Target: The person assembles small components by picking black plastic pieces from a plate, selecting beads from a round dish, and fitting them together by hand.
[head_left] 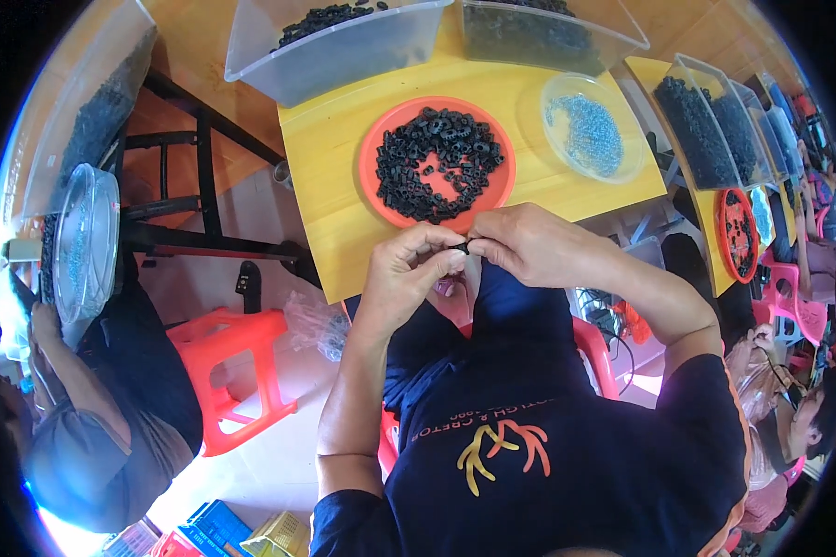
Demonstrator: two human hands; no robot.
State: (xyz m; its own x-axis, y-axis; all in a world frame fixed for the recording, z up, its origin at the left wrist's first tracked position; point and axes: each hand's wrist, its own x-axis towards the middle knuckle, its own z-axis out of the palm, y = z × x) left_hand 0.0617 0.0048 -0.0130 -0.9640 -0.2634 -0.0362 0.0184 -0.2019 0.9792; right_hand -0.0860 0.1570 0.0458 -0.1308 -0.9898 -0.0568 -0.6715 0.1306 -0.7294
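Observation:
My left hand (409,271) and my right hand (522,243) meet over my lap, just off the table's near edge. Between their fingertips is a small black plastic part (461,248), pinched from both sides; the fingers cover most of it. Right beyond my hands, a round red-orange tray (370,158) holds a heap of small black plastic parts (441,139), with some of the tray's bottom showing through. To the right of it stands a clear round tub (630,167) of tiny bluish, shiny pieces (590,135), too small to make out.
Two clear bins (353,60) of black parts line the far side of the yellow table (330,204). A red plastic stool (237,362) stands at the left, near a seated person (111,436). More workers and another table (646,74) with bins are at the right.

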